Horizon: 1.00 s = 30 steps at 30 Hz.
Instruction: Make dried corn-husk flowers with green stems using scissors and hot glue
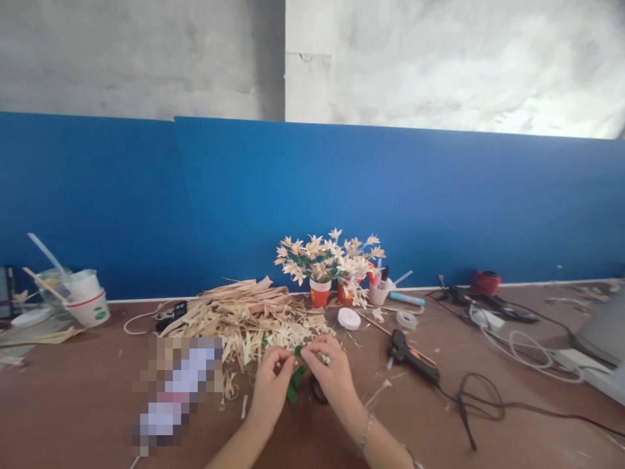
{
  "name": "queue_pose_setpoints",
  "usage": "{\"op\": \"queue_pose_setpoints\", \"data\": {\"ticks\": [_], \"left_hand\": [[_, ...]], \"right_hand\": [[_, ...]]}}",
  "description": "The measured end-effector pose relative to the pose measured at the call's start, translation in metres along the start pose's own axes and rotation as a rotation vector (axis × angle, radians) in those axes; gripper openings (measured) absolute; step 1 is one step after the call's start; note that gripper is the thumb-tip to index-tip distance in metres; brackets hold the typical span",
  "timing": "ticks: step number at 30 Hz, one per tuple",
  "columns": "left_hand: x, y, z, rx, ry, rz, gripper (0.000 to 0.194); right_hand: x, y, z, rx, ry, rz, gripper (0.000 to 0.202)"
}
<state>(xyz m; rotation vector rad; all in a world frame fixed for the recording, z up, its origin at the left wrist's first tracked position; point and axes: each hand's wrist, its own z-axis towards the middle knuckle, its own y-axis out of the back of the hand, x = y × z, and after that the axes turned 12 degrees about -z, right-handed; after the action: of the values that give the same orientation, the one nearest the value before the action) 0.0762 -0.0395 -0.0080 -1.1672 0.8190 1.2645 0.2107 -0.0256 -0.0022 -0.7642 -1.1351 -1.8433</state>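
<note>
My left hand (pixel 271 385) and my right hand (pixel 333 374) meet over the table, thumbs and fingertips pinched together. Between them they hold a small green piece (pixel 297 350); its material is too small to make out. Just below, more green strips (pixel 293 385) lie between my wrists. A black ring, perhaps a scissors handle (pixel 318 391), shows partly beside my right hand. Beyond my fingers spreads a pile of pale dried husk strips (pixel 244 309) with curled scraps. Cream-coloured handmade flowers (pixel 329 255) stand behind it in red paper cups (pixel 319 296).
To the right lie a black glue gun (pixel 413 358) with its cord, a tape roll (pixel 406 319) and a round white lid (pixel 349 318). White cups (pixel 88 306) stand far left. A pixelated object (pixel 178 391) lies left of my hands. A blue partition (pixel 293 195) backs the table.
</note>
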Motion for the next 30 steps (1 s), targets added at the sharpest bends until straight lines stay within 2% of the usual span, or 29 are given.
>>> {"op": "queue_pose_setpoints", "data": {"ticks": [3, 10, 22, 24, 27, 30], "left_hand": [[-0.003, -0.003, -0.004, 0.033, -0.07, 0.072, 0.014], [-0.004, -0.004, -0.007, 0.056, -0.125, 0.18, 0.012], [-0.001, -0.005, -0.008, 0.121, -0.169, 0.345, 0.012], [0.001, -0.005, -0.008, 0.098, -0.205, 0.374, 0.007], [0.003, -0.004, -0.009, 0.069, -0.301, 0.405, 0.021], [0.002, -0.002, -0.01, 0.105, -0.421, 0.469, 0.024]], "right_hand": [[0.001, -0.005, -0.003, 0.006, -0.056, 0.028, 0.01], [0.0, -0.008, -0.005, 0.036, -0.088, 0.112, 0.011], [0.011, -0.007, -0.011, -0.068, -0.084, 0.077, 0.013], [0.01, -0.006, -0.01, -0.066, -0.095, 0.118, 0.015], [0.006, -0.007, -0.008, -0.045, -0.155, 0.208, 0.019], [0.002, -0.011, -0.008, 0.014, -0.224, 0.299, 0.023]]}}
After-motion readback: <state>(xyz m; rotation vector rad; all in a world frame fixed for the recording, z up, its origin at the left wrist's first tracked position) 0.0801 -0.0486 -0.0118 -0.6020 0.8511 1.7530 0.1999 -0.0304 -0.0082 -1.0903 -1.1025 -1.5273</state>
